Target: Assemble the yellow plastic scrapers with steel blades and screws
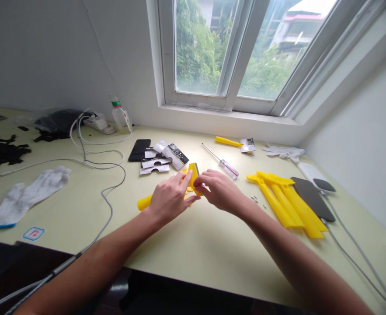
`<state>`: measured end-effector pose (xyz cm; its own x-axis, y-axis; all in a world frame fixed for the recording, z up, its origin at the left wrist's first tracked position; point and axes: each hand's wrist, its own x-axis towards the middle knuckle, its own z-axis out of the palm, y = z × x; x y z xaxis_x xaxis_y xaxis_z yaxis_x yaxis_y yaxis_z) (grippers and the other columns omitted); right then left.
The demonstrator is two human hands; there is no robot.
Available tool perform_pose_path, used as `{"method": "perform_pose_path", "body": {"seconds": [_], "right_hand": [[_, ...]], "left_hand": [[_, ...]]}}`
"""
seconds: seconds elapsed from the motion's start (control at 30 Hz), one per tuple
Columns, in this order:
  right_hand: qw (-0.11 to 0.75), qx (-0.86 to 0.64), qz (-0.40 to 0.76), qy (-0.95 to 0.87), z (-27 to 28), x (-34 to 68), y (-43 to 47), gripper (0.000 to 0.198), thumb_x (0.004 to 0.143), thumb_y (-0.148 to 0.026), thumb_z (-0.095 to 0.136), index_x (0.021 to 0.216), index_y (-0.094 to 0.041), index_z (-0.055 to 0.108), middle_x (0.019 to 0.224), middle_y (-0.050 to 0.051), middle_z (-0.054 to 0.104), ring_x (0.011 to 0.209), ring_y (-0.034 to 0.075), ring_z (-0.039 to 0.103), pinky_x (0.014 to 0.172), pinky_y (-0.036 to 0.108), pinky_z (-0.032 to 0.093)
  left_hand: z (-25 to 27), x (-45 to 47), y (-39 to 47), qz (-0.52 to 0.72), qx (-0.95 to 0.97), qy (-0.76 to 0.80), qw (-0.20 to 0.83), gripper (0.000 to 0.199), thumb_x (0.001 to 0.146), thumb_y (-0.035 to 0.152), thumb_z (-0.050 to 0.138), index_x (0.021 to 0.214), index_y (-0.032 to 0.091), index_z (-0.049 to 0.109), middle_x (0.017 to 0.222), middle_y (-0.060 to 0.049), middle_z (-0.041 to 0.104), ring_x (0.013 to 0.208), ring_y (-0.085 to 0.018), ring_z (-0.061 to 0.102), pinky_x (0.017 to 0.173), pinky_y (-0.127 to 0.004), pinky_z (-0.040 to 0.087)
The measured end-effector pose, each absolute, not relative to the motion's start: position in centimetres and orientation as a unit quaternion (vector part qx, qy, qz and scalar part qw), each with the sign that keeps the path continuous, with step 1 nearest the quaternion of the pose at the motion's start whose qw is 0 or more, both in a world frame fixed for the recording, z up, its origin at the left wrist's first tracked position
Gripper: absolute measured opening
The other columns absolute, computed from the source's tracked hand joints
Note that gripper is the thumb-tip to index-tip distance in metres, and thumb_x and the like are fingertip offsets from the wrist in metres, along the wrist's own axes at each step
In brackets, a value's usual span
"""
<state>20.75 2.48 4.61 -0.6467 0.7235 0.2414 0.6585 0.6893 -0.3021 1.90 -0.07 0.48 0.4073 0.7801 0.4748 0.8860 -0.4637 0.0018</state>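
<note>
A yellow scraper (194,175) is held in my left hand (169,197), its handle sticking out to the left beneath the palm and its wide head turned up with a dark edge. My right hand (217,188) is at the right side of that head, thumb and fingers pinched together. Something small and silvery shows at the right fingertips, too small to name. Small yellow pieces (189,189) lie under the hands, partly hidden. Beyond the right hand lies a screwdriver (227,167) with a clear handle.
Several yellow scraper handles (284,201) lie right, near small metal screws (255,199) and a dark pad (314,199). Printed card sleeves (155,162) and a black phone (140,150) lie behind. Another yellow scraper (228,141), gloves (32,192), cables (109,199) and a bottle (121,116) are around.
</note>
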Motion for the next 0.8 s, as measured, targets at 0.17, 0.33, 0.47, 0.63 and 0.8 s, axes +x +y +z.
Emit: {"method": "perform_pose_path", "body": {"seconds": [0.17, 0.33, 0.47, 0.63, 0.8], "right_hand": [[0.186, -0.419, 0.118, -0.881, 4.4, 20.9, 2.7, 0.012, 0.085, -0.014, 0.059, 0.083, -0.019, 0.070, 0.084, 0.003, 0.068, 0.077, 0.014, 0.055, 0.074, 0.028, 0.041], [0.203, -0.448, 0.175, -0.853, 4.3, 21.1, 3.1, 0.009, 0.084, -0.016, 0.059, 0.087, -0.020, 0.067, 0.087, 0.002, 0.066, 0.077, 0.012, 0.054, 0.070, 0.026, 0.040], [0.225, -0.469, 0.226, -0.824, 3.9, 21.3, 3.5, 0.009, 0.081, -0.025, 0.064, 0.087, -0.019, 0.060, 0.088, 0.002, 0.062, 0.078, 0.013, 0.055, 0.071, 0.028, 0.042], [0.244, -0.466, 0.385, -0.758, 3.3, 21.6, 3.9, 0.048, 0.077, -0.032, 0.068, 0.117, -0.025, 0.044, 0.091, 0.000, 0.058, 0.072, 0.013, 0.058, 0.062, 0.027, 0.045], [0.257, -0.429, 0.527, -0.687, 2.8, 21.6, 4.2, 0.074, 0.076, -0.024, 0.068, 0.137, -0.032, 0.028, 0.076, -0.006, 0.056, 0.066, 0.012, 0.058, 0.059, 0.025, 0.045]], "left_hand": [[0.4, 1.9, 0.0, -0.214, -0.828, -0.501, 0.131, 0.067, 0.092, 0.061, 0.049, 0.139, 0.013, 0.050, 0.114, -0.012, 0.067, 0.091, -0.023, 0.068, 0.068, -0.031, 0.053], [0.4, 1.9, 0.0, -0.216, -0.827, -0.504, 0.122, 0.065, 0.091, 0.059, 0.054, 0.137, 0.013, 0.052, 0.113, -0.012, 0.067, 0.091, -0.023, 0.068, 0.068, -0.030, 0.053], [0.4, 2.0, 0.0, -0.221, -0.831, -0.494, 0.126, 0.066, 0.091, 0.059, 0.054, 0.137, 0.013, 0.052, 0.112, -0.011, 0.067, 0.088, -0.022, 0.068, 0.066, -0.030, 0.052], [0.3, 1.9, 0.0, -0.236, -0.828, -0.493, 0.129, 0.066, 0.091, 0.060, 0.054, 0.136, 0.012, 0.052, 0.110, -0.011, 0.068, 0.087, -0.021, 0.068, 0.065, -0.030, 0.052], [0.3, 2.0, 0.0, -0.249, -0.830, -0.480, 0.137, 0.067, 0.089, 0.059, 0.056, 0.136, 0.011, 0.053, 0.110, -0.010, 0.068, 0.085, -0.021, 0.068, 0.064, -0.030, 0.052]]}}
